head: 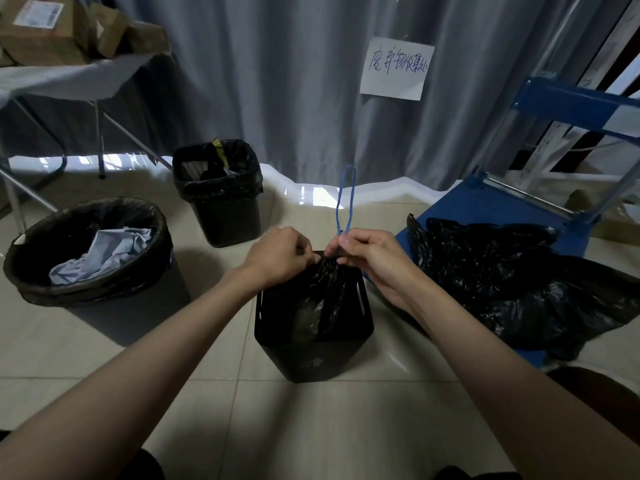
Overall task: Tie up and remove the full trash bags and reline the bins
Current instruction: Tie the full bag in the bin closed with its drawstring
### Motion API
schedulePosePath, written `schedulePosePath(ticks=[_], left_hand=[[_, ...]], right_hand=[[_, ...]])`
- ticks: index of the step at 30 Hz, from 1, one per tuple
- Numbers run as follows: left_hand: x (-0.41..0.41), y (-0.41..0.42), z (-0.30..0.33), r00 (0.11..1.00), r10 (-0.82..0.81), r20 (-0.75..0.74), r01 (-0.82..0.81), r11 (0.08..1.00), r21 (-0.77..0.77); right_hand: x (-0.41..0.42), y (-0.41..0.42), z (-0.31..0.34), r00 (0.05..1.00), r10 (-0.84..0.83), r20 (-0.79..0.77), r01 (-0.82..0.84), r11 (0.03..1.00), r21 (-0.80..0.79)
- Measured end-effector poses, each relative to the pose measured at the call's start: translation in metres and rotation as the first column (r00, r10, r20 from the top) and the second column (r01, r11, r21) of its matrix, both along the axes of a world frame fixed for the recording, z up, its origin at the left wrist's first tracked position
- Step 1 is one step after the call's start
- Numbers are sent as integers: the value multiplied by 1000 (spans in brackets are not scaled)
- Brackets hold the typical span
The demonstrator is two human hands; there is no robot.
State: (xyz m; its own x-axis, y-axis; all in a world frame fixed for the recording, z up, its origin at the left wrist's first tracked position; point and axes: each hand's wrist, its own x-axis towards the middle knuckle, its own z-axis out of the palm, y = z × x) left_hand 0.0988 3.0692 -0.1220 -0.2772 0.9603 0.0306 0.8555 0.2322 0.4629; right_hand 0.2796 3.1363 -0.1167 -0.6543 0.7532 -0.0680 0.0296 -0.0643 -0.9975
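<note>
Tying the black drawstring bag [325,289] inside the square bin [313,355]: both hands, left [277,256] and right [370,258], pinch its gathered neck; next, knotting the blue drawstring [346,202].

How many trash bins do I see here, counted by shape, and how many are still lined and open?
Round bins: 1, lined and open
Square bins: 2, far one lined and open, near one with its bag gathered shut
Total: 3 bins, 2 still open

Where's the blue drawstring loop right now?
Head view, centre: the blue drawstring loop rises from the right hand, above the gathered black bag.
</note>
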Motion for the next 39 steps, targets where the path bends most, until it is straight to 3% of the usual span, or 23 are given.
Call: schedulePosePath(ticks=[4, 9, 15, 23, 26, 30, 33, 36, 39], left_hand=[[7, -2, -9, 991, 41, -126, -49, 997, -59], [4, 0, 4, 999, 8, -42, -11, 998, -67], [-6, 2, 39, 996, -88, -24, 89, 994, 70], [7, 1, 45, 950, -58, 306, -31, 960, 280], [14, -1, 45, 858, -100, 504, -55, 958, 283], [23, -1, 43, 690, -189, 699, -48, 951, 305], [18, 2, 31, 715, -138, 686, -9, 978, 207], [16, 2, 20, 845, -74, 530, -9, 988, 153], [20, -1, 20, 846, -117, 520, 19, 981, 191]], right_hand=[[0, -7, -7, 995, 25, 98, -22, 999, -36], [-1, -2, -10, 989, -106, 108, 117, 987, -108], [-7, 4, -4, 975, -212, 73, 219, 970, -105], [-5, 3, 9, 991, -36, 129, 33, 999, 27], [-3, 1, 10, 989, -3, 148, -8, 997, 75], [-2, 1, 9, 992, -81, 101, 76, 996, 51], [-2, 2, 9, 989, -126, 75, 125, 992, 20], [-2, 4, 9, 989, -134, 68, 133, 991, 18], [-1, 5, 9, 986, -150, 71, 148, 989, 24]])
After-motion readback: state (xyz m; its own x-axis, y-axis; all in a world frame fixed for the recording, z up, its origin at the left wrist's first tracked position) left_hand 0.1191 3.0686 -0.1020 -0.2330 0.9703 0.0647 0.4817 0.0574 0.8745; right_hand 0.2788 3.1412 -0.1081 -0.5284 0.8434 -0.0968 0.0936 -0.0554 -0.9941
